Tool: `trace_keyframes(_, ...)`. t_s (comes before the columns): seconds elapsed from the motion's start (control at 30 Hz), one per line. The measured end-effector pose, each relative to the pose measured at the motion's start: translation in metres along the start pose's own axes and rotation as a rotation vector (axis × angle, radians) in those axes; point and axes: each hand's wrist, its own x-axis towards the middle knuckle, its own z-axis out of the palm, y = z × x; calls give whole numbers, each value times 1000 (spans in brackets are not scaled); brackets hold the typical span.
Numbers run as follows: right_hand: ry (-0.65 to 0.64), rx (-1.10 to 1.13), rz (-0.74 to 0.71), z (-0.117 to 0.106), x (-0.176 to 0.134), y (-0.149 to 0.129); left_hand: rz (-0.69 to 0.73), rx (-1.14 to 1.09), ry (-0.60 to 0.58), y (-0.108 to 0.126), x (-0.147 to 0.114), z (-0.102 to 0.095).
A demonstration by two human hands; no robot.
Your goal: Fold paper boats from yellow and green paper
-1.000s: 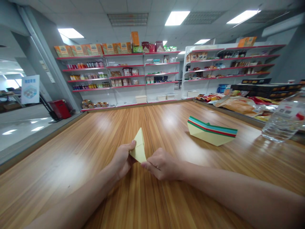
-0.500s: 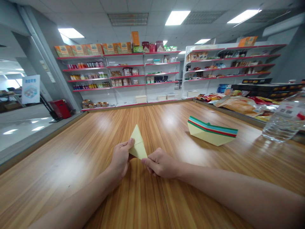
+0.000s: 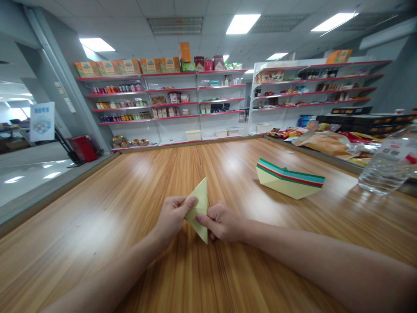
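Observation:
A pale yellow folded paper [image 3: 201, 195], triangular in outline, is held between my two hands above the table. My left hand [image 3: 174, 213] pinches its left side, thumb on the near face. On the right edge, lower down, my right hand [image 3: 223, 221] grips it, the thumb pressed flat on the face. The fingers behind the paper are hidden. One point of the paper is directed up and away, another down toward me. To the right stands a paper boat [image 3: 289, 180], pale yellow below with green, blue, white and red stripes along its upper edge; neither hand touches it.
The wood-grain table [image 3: 97, 243] has a raised rim. A clear plastic bottle [image 3: 384, 167] stands at the right edge, near snack packets [image 3: 325, 143] and stacked black boxes [image 3: 365, 121]. Stocked shelves [image 3: 169, 102] line the back, beyond the table.
The folded paper has turned, its lower point now downward and its upper tip further right. My left hand has shifted right; my right thumb now lies further up on the paper.

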Motion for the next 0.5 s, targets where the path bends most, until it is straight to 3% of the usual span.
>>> trace_keyframes(0.1, -10, 67, 25, -1, 0, -2, 10, 18, -18, 1, 0, -1)
trace_keyframes(0.2, 72, 127, 64, -1, 3, -2, 43, 71, -39, 2, 0, -1)
trace_keyframes(0.3, 137, 74, 35, -2, 5, 0, 45, 123, -65, 3, -1, -1)
trace_keyframes(0.5, 116, 30, -32, -3, 2, -2, 18, 142, -110, 6, -2, 0)
